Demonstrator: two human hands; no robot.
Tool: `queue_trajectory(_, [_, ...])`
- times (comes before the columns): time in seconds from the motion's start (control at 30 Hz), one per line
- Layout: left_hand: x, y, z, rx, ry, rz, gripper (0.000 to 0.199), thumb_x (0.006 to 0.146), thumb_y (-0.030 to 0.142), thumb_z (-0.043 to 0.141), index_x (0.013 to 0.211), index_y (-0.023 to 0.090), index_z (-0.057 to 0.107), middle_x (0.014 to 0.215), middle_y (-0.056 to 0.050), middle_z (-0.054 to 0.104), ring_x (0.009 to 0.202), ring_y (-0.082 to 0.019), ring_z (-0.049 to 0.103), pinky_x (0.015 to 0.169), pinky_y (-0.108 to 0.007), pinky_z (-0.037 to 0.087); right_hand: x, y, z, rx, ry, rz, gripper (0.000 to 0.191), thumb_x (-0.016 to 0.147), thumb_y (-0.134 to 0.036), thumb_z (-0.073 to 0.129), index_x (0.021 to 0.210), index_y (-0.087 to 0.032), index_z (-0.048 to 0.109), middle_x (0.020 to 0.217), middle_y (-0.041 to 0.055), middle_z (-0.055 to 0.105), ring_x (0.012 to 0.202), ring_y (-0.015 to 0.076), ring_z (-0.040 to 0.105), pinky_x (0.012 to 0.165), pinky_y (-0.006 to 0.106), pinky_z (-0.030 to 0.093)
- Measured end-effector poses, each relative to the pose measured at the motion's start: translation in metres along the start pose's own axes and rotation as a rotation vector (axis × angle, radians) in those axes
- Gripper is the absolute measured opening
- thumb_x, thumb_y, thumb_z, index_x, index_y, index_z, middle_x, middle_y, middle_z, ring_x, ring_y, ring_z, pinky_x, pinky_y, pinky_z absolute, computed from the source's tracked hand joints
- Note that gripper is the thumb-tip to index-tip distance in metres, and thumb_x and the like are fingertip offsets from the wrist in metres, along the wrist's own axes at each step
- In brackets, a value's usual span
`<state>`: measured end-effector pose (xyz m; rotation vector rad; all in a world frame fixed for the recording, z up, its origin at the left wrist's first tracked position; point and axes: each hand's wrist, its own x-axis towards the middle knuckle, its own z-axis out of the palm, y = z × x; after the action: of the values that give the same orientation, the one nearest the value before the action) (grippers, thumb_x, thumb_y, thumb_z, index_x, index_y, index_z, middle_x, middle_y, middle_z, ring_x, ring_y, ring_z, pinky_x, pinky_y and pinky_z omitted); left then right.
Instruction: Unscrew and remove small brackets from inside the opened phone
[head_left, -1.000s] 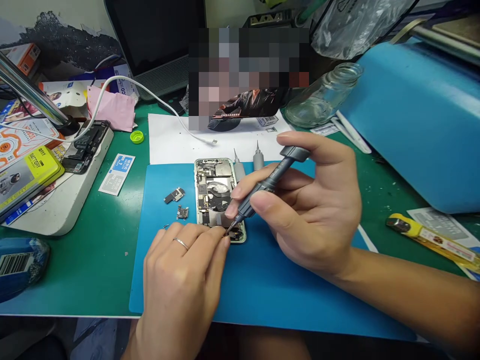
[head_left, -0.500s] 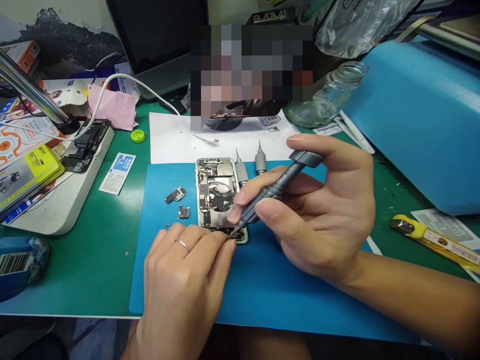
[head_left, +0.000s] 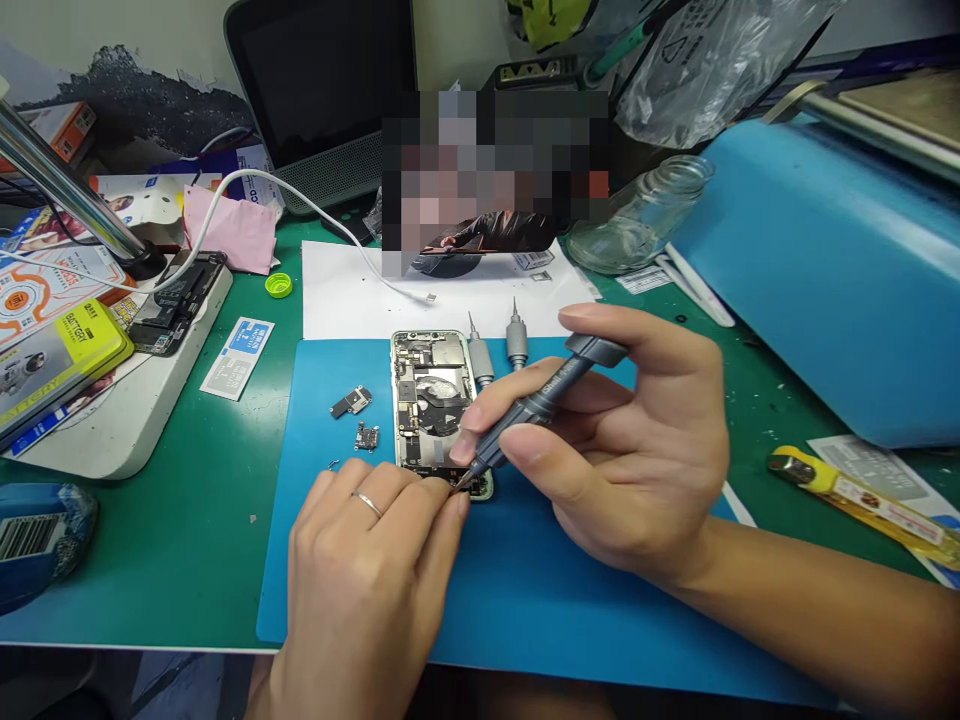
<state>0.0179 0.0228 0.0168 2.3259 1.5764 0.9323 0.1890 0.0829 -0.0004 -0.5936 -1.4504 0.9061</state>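
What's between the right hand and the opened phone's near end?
The head view shows the dark screwdriver, held in the right hand, spanning that stretch; its tip is at the near end of the opened phone, beside the left hand.

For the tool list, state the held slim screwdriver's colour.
The slim screwdriver is dark grey, shown best in the head view.

On a counter (head_left: 172, 560), a phone (head_left: 427, 400) lies on a mat (head_left: 540, 600), loose parts (head_left: 351, 401) to its left, two screwdrivers (head_left: 481, 360) off its far right corner. The left hand (head_left: 367, 560) is at its near end; a third screwdriver (head_left: 529, 405) slants in the right hand (head_left: 637, 460). Behind the mat spreads a sheet (head_left: 337, 280), with a monitor (head_left: 322, 90) behind to the left and a jar (head_left: 637, 220) at right. A cap (head_left: 278, 286) lies left of the sheet, a cutter (head_left: 862, 500) right of the right hand.
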Motion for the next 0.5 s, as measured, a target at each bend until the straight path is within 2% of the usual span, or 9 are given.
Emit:
queue_trajectory(0.2, [-0.001, 0.0007, 0.0, -0.009, 0.002, -0.003, 0.013, 0.104, 0.019, 0.064, 0.093, 0.022, 0.072, 0.086, 0.003, 0.075, 0.075, -0.017, 0.061, 0.071, -0.037, 0.038, 0.0001, -0.0003, -0.0005, -0.002, -0.005, -0.008, 0.052, 0.096, -0.016, 0.072, 0.14, -0.038, 0.056, 0.091, -0.0012, 0.077, 0.068, 0.0171, 0.074, 0.058, 0.032, 0.069])
queue_trajectory(0.5, [-0.0015, 0.0006, 0.0006, -0.023, 0.004, -0.015, 0.007, 0.103, 0.022, 0.066, 0.099, 0.023, 0.071, 0.088, 0.003, 0.074, 0.077, -0.018, 0.063, 0.072, -0.037, 0.04, 0.0, 0.0001, 0.0018, 0.018, 0.056, 0.006, 0.047, 0.095, -0.018, 0.075, 0.135, -0.037, 0.062, 0.089, -0.0017, 0.076, 0.068, 0.0167, 0.074, 0.057, 0.031, 0.068])
